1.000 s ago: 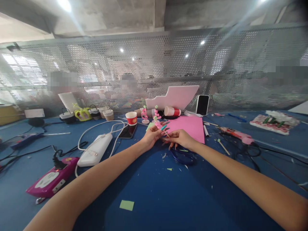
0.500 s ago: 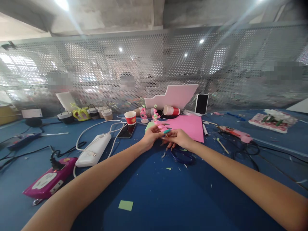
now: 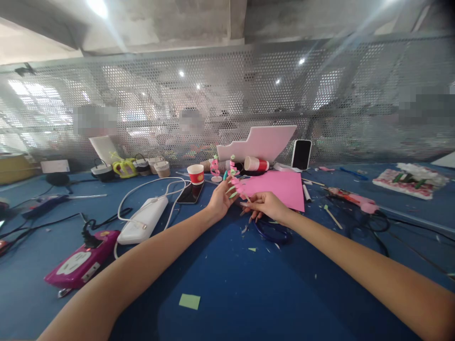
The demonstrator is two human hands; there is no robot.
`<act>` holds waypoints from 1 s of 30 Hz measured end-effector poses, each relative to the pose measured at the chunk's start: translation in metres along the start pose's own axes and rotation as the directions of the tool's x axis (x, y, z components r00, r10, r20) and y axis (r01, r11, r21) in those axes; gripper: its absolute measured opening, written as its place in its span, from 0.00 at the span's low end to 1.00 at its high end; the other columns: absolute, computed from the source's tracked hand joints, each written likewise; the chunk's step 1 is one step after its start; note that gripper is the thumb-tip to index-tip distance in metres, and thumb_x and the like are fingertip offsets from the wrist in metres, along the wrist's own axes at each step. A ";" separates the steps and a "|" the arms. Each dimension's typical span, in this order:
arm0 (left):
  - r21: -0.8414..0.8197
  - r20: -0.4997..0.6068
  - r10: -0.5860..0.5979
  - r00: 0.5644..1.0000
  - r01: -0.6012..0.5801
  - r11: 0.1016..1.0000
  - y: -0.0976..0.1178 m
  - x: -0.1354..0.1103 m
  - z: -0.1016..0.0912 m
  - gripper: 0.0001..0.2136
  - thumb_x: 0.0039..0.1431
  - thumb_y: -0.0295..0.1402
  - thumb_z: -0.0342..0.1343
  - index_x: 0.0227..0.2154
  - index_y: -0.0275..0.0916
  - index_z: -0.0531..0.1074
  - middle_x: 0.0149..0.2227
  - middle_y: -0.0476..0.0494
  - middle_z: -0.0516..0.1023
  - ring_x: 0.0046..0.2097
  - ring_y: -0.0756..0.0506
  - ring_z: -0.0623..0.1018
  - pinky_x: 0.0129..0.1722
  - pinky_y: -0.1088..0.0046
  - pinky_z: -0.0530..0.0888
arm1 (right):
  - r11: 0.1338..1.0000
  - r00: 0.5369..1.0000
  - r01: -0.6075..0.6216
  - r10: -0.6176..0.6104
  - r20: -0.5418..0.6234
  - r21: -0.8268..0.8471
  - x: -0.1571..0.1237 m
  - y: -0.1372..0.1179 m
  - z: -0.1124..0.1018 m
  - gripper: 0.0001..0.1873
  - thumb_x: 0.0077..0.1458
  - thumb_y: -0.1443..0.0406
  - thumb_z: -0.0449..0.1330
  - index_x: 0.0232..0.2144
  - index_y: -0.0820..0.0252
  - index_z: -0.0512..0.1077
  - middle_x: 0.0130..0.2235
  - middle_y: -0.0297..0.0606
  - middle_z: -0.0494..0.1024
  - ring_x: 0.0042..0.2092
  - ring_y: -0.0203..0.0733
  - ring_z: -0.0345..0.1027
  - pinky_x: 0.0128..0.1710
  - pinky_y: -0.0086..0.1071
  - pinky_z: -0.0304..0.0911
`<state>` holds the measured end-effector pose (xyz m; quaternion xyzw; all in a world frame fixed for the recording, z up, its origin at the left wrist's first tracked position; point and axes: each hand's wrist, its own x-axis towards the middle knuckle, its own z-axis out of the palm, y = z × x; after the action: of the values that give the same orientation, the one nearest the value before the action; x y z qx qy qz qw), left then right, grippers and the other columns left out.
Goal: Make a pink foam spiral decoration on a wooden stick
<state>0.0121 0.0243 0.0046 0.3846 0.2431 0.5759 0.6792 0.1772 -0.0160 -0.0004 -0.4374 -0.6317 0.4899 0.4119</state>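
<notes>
My left hand is closed around a pink spiral strip with green bits. A small teal piece shows at its fingertips; I cannot make out what it is. My right hand pinches a thin pale stick close to the strip's lower end. Behind the hands stand two similar pink spiral decorations, one on a round base and one with a green top. Pink sheet lies just beyond my right hand, and dark blue-handled scissors lie partly beneath it.
At left are a white power bank with its cable and a magenta power strip. A red paper cup stands by a phone. A pink glue gun lies at right. Green scrap lies in front.
The teal piece has gone from between my hands to the upper side of my left fingers. The pink strip now shows more openly. The whole view has shifted slightly.
</notes>
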 end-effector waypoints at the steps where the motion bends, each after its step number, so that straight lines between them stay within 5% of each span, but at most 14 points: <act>1: 0.001 -0.013 0.007 1.000 -0.007 1.000 0.000 0.001 -0.001 0.09 0.51 0.37 0.59 0.35 0.41 0.73 0.43 0.45 0.76 0.39 0.49 0.77 0.39 0.72 0.73 | 1.000 1.000 -0.001 0.001 0.004 -0.002 0.000 0.001 0.000 0.17 0.43 0.56 0.68 0.26 0.63 0.70 0.28 0.40 0.80 0.21 0.35 0.72 0.17 0.24 0.63; 10: 0.045 -0.038 0.044 0.998 -0.043 0.998 -0.004 0.003 -0.003 0.10 0.38 0.30 0.68 0.26 0.38 0.74 0.27 0.50 0.77 0.30 0.52 0.75 0.34 0.76 0.72 | 0.998 0.999 0.024 -0.022 0.042 -0.062 0.002 0.006 0.000 0.19 0.42 0.53 0.67 0.25 0.62 0.68 0.26 0.40 0.80 0.19 0.34 0.70 0.17 0.25 0.64; 21: 0.054 -0.047 0.058 0.997 -0.056 0.997 -0.003 0.002 -0.003 0.15 0.26 0.33 0.72 0.17 0.35 0.71 0.23 0.51 0.75 0.29 0.53 0.75 0.34 0.75 0.71 | 0.995 0.997 0.048 -0.042 0.069 -0.082 -0.003 -0.001 0.002 0.20 0.39 0.53 0.68 0.20 0.61 0.66 0.20 0.36 0.78 0.15 0.33 0.66 0.14 0.25 0.61; 30: 0.141 -0.061 0.114 0.992 -0.104 0.984 -0.006 0.002 -0.001 0.16 0.27 0.37 0.71 0.22 0.33 0.76 0.24 0.48 0.75 0.28 0.53 0.73 0.33 0.77 0.69 | 0.974 0.987 0.159 -0.156 0.031 -0.160 -0.002 0.008 0.006 0.18 0.44 0.54 0.65 0.20 0.60 0.65 0.20 0.36 0.77 0.15 0.34 0.65 0.14 0.27 0.61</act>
<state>0.0153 0.0257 -0.0002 0.4234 0.2841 0.6069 0.6097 0.1731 -0.0187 -0.0098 -0.4134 -0.7059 0.4067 0.4066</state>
